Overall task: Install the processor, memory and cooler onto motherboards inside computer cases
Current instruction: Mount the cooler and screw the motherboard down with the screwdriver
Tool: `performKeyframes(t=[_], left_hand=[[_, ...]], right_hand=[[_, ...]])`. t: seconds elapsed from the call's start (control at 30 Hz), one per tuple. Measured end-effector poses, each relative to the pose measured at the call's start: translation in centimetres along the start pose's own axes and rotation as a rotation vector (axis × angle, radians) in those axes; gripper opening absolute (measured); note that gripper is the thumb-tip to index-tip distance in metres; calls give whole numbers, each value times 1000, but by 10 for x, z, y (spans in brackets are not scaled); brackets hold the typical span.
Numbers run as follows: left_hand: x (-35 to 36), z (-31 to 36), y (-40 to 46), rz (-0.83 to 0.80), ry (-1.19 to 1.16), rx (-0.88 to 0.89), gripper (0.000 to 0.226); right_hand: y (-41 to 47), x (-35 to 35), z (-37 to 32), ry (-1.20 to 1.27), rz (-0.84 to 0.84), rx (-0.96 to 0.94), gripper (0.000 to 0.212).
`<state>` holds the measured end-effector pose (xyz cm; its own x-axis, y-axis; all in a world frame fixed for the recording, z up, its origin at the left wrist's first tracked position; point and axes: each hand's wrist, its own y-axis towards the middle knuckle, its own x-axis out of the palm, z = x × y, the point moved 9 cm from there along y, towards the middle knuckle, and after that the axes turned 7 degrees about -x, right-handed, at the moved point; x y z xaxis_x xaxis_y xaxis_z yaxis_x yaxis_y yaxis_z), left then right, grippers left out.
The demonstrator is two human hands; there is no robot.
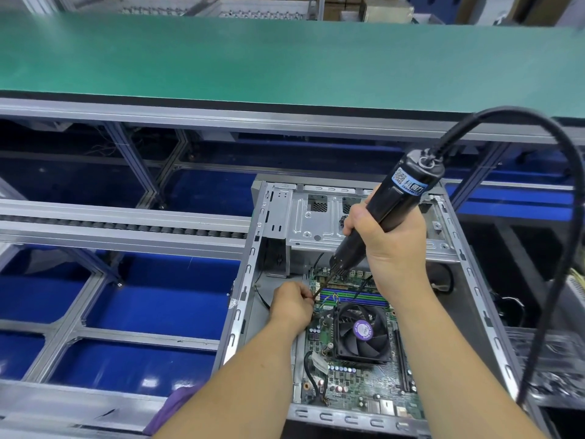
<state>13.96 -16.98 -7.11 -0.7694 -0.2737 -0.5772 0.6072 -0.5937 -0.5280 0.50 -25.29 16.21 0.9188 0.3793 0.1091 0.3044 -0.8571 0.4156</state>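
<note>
The person's right hand [384, 236] was wrapped firmly round the barrel of a black electric screwdriver [387, 210], its cable [550, 198] looping up and off to the right. The left hand [292, 304] had its fingers curled, pinching the thin bit [321, 291] close to its tip and steering it toward the upper left corner of the CPU cooler [359, 334]. The cooler sat on the motherboard [351, 378] inside the open computer case [250, 280], just in front of the memory slots [354, 297]; whether the bit had seated in a screw could not be made out.

To do this step well, the driver probably needed to stand square over the screw before the trigger was pressed, with the guiding fingers kept clear of the spinning bit and of the fan wires [330, 301] bunched beside it. Tightening the corners diagonally and evenly would likely keep the cooler flat on the processor.

The case lay on an aluminium-framed line with blue panels [152, 293] beneath and a roller track [126, 228] to the left. Beyond ran a green conveyor belt [253, 61], with cartons [345, 6] stacked farther back.
</note>
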Motion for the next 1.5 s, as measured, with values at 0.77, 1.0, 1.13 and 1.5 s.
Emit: performKeyframes(t=[0.77, 1.0, 1.13, 1.5], left_hand=[[7, 7, 0, -46, 191, 12, 17], [3, 2, 4, -29, 82, -41, 9], [4, 3, 5, -29, 99, -32, 8], [-1, 3, 5, -2, 33, -49, 27]], right_hand=[[-1, 2, 2, -7, 14, 13, 24], [1, 1, -1, -1, -2, -4, 11], [2, 1, -1, 10, 4, -9, 11], [2, 1, 1, 30, 6, -15, 13]])
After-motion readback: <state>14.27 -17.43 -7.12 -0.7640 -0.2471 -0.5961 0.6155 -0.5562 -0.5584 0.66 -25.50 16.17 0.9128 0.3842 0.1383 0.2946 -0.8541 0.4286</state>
